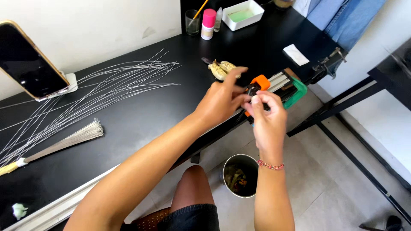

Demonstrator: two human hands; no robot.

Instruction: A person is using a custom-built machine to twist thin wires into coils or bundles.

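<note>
Head view, both hands (248,102) — orange clamp (260,82)

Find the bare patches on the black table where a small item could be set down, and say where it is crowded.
Bare tabletop lies between the loose wires and the left hand, and between the white tray and the white pad. It is crowded around both hands at the orange clamp, and among the wires by the phone.

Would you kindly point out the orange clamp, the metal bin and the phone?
orange clamp (260,81), head view, on its orange top.
metal bin (228,164), head view, on its left rim.
phone (26,62), head view, mid-screen.
</note>
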